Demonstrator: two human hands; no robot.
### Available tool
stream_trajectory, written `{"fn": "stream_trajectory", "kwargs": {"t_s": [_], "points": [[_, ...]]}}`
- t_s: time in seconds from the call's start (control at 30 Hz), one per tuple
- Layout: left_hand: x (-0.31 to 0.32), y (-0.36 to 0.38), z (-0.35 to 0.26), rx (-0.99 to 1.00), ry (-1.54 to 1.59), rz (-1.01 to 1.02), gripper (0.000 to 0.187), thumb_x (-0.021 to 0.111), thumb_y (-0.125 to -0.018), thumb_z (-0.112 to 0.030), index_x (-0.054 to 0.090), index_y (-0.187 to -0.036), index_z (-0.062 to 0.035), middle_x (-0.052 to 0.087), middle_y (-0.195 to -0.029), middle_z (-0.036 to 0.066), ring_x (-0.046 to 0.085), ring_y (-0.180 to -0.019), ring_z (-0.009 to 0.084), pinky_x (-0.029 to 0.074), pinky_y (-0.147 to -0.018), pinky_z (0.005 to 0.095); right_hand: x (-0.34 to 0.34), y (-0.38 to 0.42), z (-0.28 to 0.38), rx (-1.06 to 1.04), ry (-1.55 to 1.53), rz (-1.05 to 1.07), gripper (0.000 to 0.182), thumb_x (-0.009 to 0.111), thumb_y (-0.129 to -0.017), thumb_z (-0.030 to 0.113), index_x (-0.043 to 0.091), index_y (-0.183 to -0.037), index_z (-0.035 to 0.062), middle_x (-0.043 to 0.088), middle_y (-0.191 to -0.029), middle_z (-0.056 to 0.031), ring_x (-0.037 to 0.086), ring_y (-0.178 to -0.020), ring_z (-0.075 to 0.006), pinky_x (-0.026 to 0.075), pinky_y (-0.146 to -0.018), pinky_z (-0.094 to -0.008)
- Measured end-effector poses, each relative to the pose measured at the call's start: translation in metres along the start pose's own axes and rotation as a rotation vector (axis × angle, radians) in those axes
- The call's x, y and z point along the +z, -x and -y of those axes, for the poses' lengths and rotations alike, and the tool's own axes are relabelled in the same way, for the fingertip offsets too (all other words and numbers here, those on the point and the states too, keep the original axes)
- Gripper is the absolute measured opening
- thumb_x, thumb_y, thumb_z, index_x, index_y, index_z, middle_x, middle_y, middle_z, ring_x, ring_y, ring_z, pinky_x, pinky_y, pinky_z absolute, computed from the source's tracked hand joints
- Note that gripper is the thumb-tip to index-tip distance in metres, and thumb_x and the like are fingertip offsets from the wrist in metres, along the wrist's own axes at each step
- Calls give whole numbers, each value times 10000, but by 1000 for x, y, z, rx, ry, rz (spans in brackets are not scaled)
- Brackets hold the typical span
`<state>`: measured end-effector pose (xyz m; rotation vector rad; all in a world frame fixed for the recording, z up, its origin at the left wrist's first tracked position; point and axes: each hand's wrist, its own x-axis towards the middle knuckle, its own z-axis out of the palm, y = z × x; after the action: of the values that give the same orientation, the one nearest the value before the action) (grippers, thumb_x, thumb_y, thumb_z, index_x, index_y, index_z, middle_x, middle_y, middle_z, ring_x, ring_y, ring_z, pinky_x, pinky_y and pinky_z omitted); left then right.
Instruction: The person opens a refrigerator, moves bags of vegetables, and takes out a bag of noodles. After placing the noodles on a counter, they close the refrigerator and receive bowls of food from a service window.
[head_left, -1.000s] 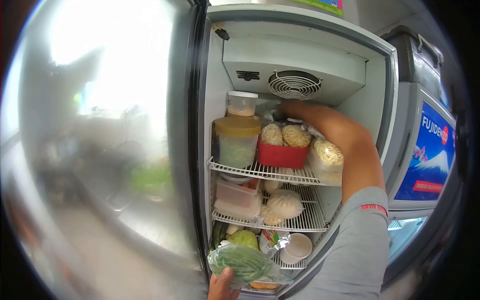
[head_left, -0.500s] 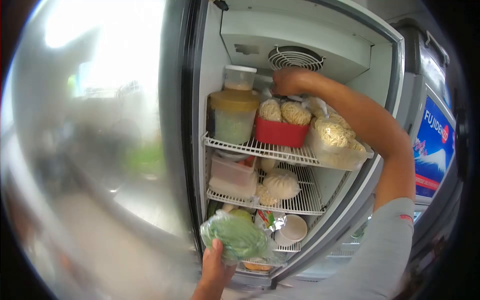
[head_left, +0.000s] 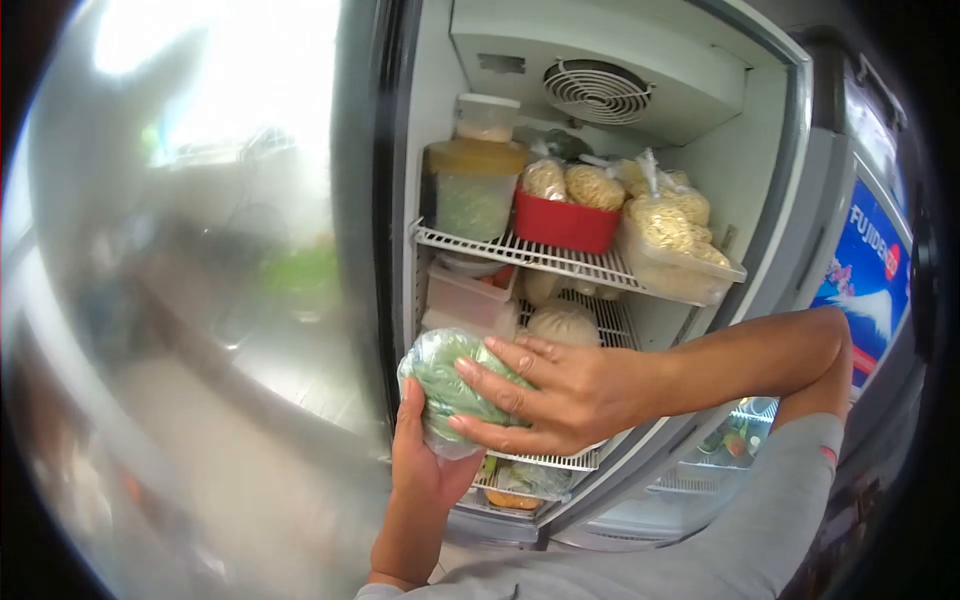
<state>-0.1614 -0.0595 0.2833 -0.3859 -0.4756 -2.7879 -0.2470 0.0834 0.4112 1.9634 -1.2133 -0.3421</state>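
Note:
My left hand [head_left: 430,460] holds up a clear plastic bag of green vegetables [head_left: 455,385] in front of the fridge's lower shelves. The thumb shows on the bag's left side; the other fingers are behind it. My right hand [head_left: 555,395] lies across the bag's right side with fingers stretched and spread over the plastic. Its thumb is hidden. Just behind my hands is a round pale bag [head_left: 563,322] on the middle shelf, partly covered by the right hand.
The top shelf [head_left: 520,252] bears a yellow-lidded tub [head_left: 472,195], a red container [head_left: 565,222] with bagged noodles, and a clear bin [head_left: 680,265] of bagged noodles. Pink-tinted plastic boxes [head_left: 465,297] sit below. The frosted fridge door [head_left: 230,330] stands at left.
My right hand has come down from the top shelf onto the bag of green vegetables. My left hand has raised the bag a little and turned it. The view has shifted slightly.

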Motion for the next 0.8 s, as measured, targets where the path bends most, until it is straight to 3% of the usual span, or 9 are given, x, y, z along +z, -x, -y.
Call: {"fn": "stream_trajectory", "kwargs": {"t_s": [0.07,0.13,0.17,0.2,0.3,0.37,0.43,0.5,0.8], "points": [[0,-1,1,0,-52,43,531,375,-1037,-488,506,-1383,-107,559,-1377,99,532,-1279,280,445,-1062,473,-4,4,1,-81,96,-9,427,593,-862,214,597,-1247,31,618,-1187,-297,691,-940,-363,608,-785,-400],[-6,-4,2,-46,139,152,600,396,-1015,-531,482,-1405,-85,519,-1427,103,499,-1316,272,405,-1096,492,-15,1,-8,-96,175,-44,385,596,-878,198,629,-1226,36,667,-1106,-253,707,-908,-334,627,-781,-365],[-4,-1,4,-46,261,209,720,405,-982,-598,408,-1458,-58,438,-1485,193,420,-1382,338,313,-1150,538,-22,0,-15,-84,251,-42,396,601,-870,194,629,-1230,33,663,-1114,-257,707,-917,-339,624,-793,-373],[-3,-2,4,-47,255,219,720,405,-982,-598,408,-1458,-58,438,-1485,193,420,-1382,338,313,-1150,538,-29,-2,-24,-72,326,-41,407,606,-861,190,630,-1235,30,659,-1123,-261,706,-927,-345,621,-805,-380],[-5,2,9,-27,-31,307,838,374,-961,-644,264,-1521,-30,293,-1507,374,263,-1440,485,170,-1180,600,-39,1,-65,64,387,-16,489,652,-833,248,619,-1272,33,643,-1167,-273,695,-987,-345,608,-820,-368],[-8,11,12,-12,-110,320,826,365,-967,-632,262,-1522,-29,292,-1510,372,263,-1442,482,173,-1178,600,-42,10,-102,212,590,67,542,681,-830,229,576,-1330,47,635,-1188,-248,701,-925,-291,607,-743,-341],[-15,20,15,1,-190,340,788,330,-984,-593,254,-1524,-25,334,-1481,383,288,-1430,486,176,-1175,600,-31,24,-140,318,709,56,491,646,-819,107,578,-1304,62,655,-1087,-200,676,-772,-245,592,-641,-312],[-27,28,17,-23,-200,350,777,316,-988,-583,252,-1525,-25,368,-1455,386,316,-1415,489,178,-1174,603,-21,39,-177,445,727,222,478,613,-812,123,573,-1282,47,676,-988,-165,706,-782,-232,578,-581,-319],[-57,40,19,-80,-215,411,706,249,-1010,-517,258,-1519,-28,498,-1350,369,448,-1323,490,203,-1150,631,51,76,-269,499,535,493,253,584,-851,87,611,-1098,35,707,-823,-156,723,-734,-305,588,-607,-412]]}}
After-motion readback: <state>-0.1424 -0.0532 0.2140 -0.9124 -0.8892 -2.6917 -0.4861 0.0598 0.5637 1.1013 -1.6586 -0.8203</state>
